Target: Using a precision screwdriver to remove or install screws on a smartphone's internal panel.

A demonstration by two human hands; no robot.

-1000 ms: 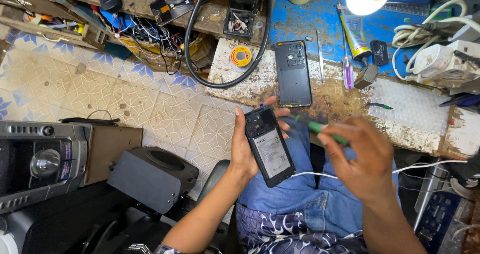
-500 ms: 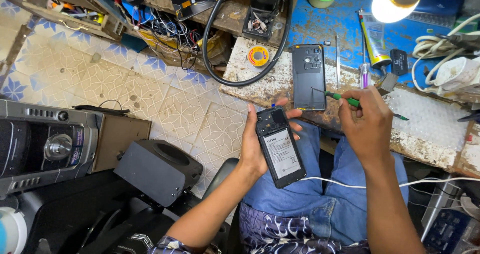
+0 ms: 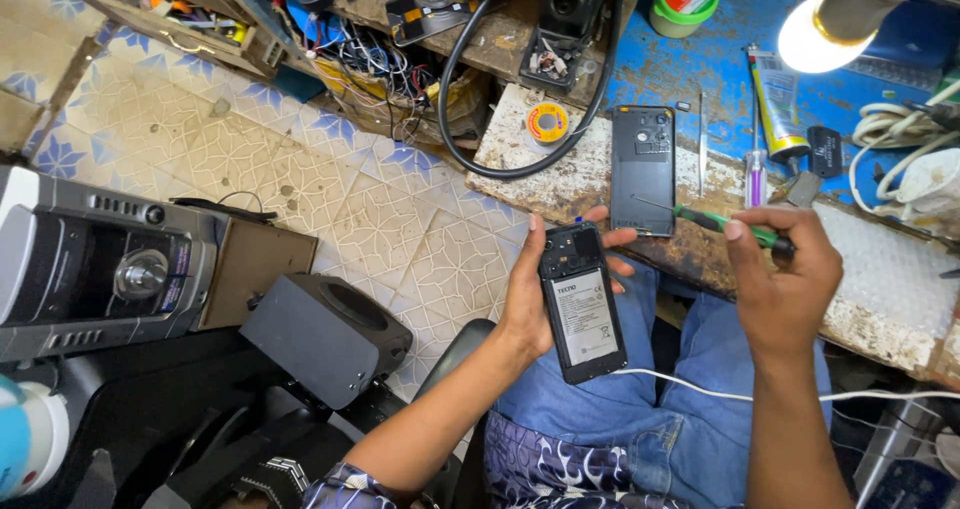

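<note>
My left hand (image 3: 535,289) holds an opened black phone (image 3: 582,304) over my lap, back side up, with its battery and label showing. My right hand (image 3: 785,284) grips a green-handled screwdriver (image 3: 725,224), whose thin tip points left toward the phone's separate black back cover (image 3: 642,169). That cover lies flat on the worn workbench (image 3: 560,184), just beyond the phone. The screwdriver tip hovers near the cover's lower edge.
A lit lamp (image 3: 815,34), a glue tube (image 3: 775,104), a purple screwdriver (image 3: 757,174), a solder spool (image 3: 547,124) and a black hose (image 3: 470,99) crowd the bench. A grey speaker (image 3: 325,334) and a stereo unit (image 3: 100,264) sit left on the tiled floor. A white cable (image 3: 700,389) crosses my lap.
My right hand has moved up from over my lap to the bench edge with the screwdriver. The left hand keeps the phone in about the same place.
</note>
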